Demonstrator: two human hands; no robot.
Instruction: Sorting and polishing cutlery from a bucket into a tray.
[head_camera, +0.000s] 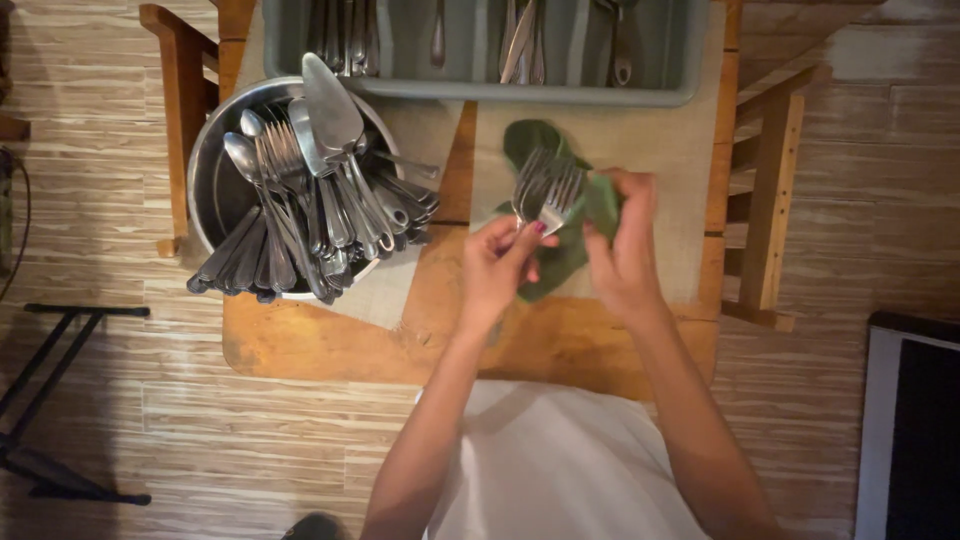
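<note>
- My left hand (497, 268) is closed around a small bunch of forks (545, 192), tines up, over the middle of the wooden worktop (560, 345).
- My right hand (622, 240) pinches a green cloth (560, 260) against the fork heads, fingers curled.
- The steel bowl (215, 180) at my left is piled with unsorted cutlery (320, 200), so I judge most remains to wipe.
- The grey tray (590, 92) at the far edge holds only a few pieces in its compartments.
</note>
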